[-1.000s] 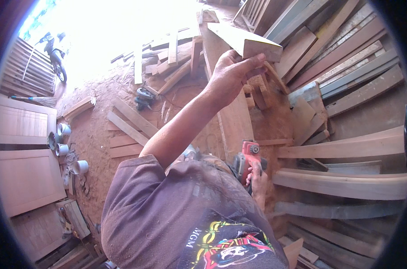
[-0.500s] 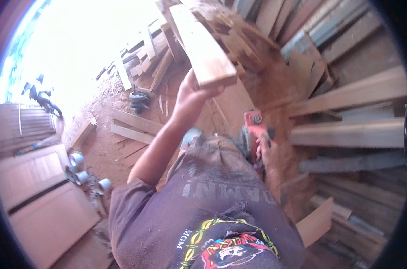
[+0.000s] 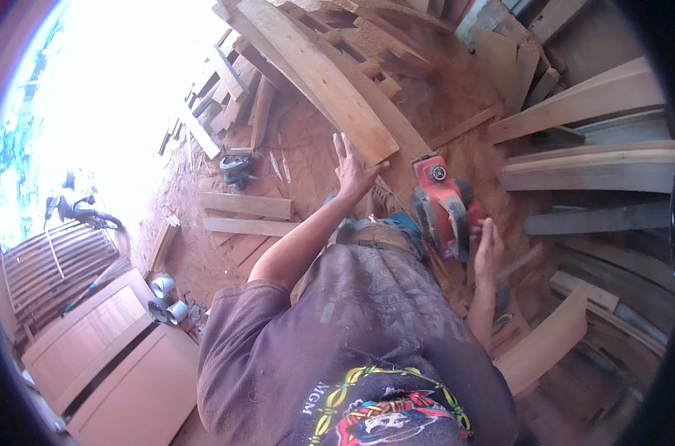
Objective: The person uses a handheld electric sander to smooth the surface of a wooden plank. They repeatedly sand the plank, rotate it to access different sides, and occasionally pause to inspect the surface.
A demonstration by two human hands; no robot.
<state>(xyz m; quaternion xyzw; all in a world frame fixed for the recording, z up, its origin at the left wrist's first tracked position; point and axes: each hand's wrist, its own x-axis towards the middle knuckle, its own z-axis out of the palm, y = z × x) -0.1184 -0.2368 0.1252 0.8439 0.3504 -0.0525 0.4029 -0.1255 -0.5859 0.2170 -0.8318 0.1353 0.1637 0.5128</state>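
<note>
Viewing remotely, I am seeing a dusty dark-purple T-shirt (image 3: 389,320) filling the lower middle of the frame. Right of centre, the bare right hand (image 3: 487,251) is standing open, fingers straight, just beside a red-and-black handheld power planer (image 3: 447,204); I cannot tell whether they are touching. At centre, the bare left hand (image 3: 354,176) is spreading its fingers against the near end of a long, pale-brown wooden board (image 3: 330,82), presumably steadying it. That board is running toward upper centre, seemingly over a broader flat plank (image 3: 406,128), which is probably bearing its weight. Farther off, left of centre, a dark teal power tool (image 3: 237,169) is sitting on reddish, powdery ground (image 3: 185,260).
</note>
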